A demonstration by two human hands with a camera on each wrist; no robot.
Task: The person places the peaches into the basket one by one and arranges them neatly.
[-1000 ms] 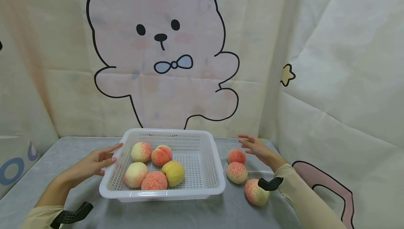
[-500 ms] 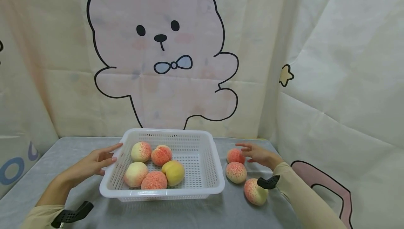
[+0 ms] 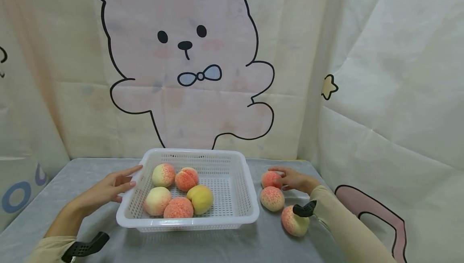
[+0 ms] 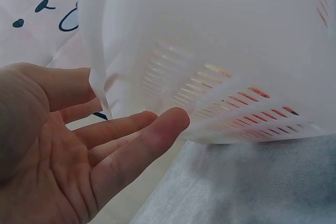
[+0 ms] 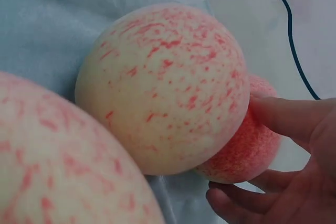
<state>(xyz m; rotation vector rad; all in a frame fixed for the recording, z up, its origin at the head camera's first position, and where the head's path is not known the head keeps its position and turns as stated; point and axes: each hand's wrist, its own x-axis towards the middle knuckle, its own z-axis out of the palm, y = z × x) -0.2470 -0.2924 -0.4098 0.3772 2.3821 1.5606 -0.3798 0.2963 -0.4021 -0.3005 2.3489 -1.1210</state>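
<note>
A white perforated plastic basket [image 3: 188, 222] stands on the table with several peaches in it, among them a yellow peach [image 3: 200, 199]. My left hand [image 3: 108, 188] touches the basket's left rim with extended fingers; in the left wrist view, the fingertips [image 4: 176, 121] lie along its wall. To the right of the basket, my right hand [image 3: 298, 181] grips a red peach [image 3: 269, 179], its thumb and fingers on opposite sides. Nearest me in that row is a cream-and-pink peach [image 3: 295, 221], with a speckled peach [image 5: 163, 87] between the two. The speckled one partly hides the red peach in the right wrist view.
A grey cloth covers the table [image 3: 181, 247]. Behind it hangs a curtain [image 3: 290, 126] with a cartoon bear, and another curtain [image 3: 391, 106] closes off the right side. Dark wrist straps [image 3: 87, 247] sit on both forearms.
My right hand has come down and leftward from above the red peach, and its fingers now close around it. The left hand keeps its place at the basket rim.
</note>
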